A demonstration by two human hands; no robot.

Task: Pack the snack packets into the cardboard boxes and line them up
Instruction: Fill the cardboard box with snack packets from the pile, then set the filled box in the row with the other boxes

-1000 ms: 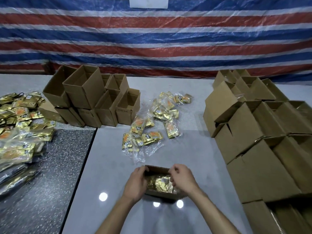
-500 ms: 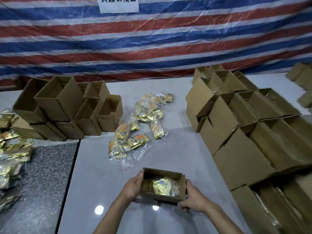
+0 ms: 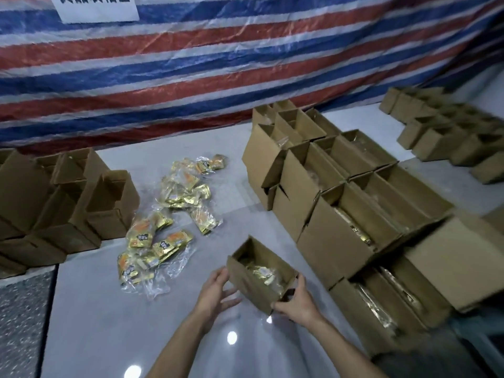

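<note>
A small open cardboard box [image 3: 252, 283] with gold snack packets [image 3: 263, 272] inside is lifted and turned at the near middle of the table. My right hand [image 3: 296, 304] grips its near right corner from below. My left hand [image 3: 215, 291] is at its left end, fingers spread and relaxed, thumb touching the cardboard. Loose gold and orange snack packets [image 3: 166, 227] lie in a heap on the grey table just left of the box. A row of filled open boxes [image 3: 343, 219] stands to the right.
Empty open boxes [image 3: 62, 208] are stacked at the left. More boxes [image 3: 450, 137] sit at the far right. A striped red, white and blue tarp [image 3: 218, 64] hangs behind the table. A dark speckled surface [image 3: 21, 323] adjoins the table's left edge.
The box has been lifted, turned and carried right toward the filled row. My left hand has loosened from its end. The view has swung right, and the packet pile at far left is out of sight.
</note>
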